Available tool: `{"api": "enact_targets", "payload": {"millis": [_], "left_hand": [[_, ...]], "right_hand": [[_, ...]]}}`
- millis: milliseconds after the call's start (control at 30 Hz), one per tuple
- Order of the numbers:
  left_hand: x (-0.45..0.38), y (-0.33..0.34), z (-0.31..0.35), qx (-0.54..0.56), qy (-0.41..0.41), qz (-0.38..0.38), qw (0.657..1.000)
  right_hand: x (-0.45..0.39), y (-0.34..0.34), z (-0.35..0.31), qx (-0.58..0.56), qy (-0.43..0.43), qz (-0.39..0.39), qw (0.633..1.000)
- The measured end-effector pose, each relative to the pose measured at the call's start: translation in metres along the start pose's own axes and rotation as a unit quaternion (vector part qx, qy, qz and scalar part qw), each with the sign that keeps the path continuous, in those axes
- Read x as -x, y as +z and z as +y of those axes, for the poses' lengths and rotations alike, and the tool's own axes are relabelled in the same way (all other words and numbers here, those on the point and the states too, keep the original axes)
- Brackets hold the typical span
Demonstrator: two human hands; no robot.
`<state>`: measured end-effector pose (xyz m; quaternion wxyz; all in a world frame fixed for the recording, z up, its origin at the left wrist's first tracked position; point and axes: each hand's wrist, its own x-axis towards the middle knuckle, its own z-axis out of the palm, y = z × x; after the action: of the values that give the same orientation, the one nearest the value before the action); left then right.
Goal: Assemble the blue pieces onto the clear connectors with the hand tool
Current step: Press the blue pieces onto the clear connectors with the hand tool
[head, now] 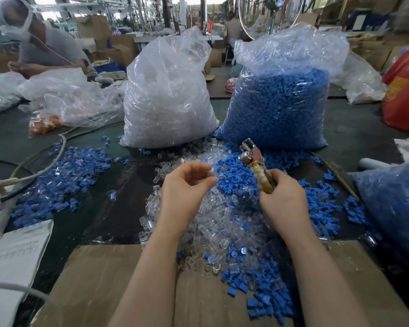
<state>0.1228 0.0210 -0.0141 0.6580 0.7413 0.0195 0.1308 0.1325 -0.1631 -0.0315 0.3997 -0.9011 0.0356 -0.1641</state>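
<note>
Blue-and-clear finished pieces (pixel 62 175) heaped at left, far larger loose blue caps (pixel 316 204) and clear connectors (pixel 210 223) unassembled; left hand (pixel 187 187) pinches one connector, right hand (pixel 281 199) grips the hand tool (pixel 253 156).

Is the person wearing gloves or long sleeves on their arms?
No. Both the left hand and the right hand are bare, with no gloves. Both forearms are bare too, right down to the bottom edge of the picture, so no sleeve shows. No watch, ring or bracelet can be seen. The fingers have short, plain nails.
</note>
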Motion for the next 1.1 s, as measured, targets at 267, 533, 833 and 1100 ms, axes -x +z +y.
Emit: {"api": "enact_targets", "payload": {"millis": [267, 533, 833, 1100], "left_hand": [[0.004, 0.009, 0.003, 0.082, -0.021, -0.035, 0.996], [0.007, 0.018, 0.005, 0.112, -0.039, -0.027, 0.993], [0.011, 0.025, 0.004, 0.115, -0.049, 0.010, 0.992], [0.011, 0.032, 0.008, 0.100, -0.033, 0.049, 0.993]], "right_hand": [[0.005, 0.002, -0.007, -0.156, -0.032, -0.020, 0.987], [0.009, -0.001, -0.018, -0.239, -0.046, -0.014, 0.970], [0.011, 0.003, -0.023, -0.260, -0.048, -0.004, 0.964], [0.013, 0.008, -0.025, -0.244, -0.051, -0.001, 0.968]]}}
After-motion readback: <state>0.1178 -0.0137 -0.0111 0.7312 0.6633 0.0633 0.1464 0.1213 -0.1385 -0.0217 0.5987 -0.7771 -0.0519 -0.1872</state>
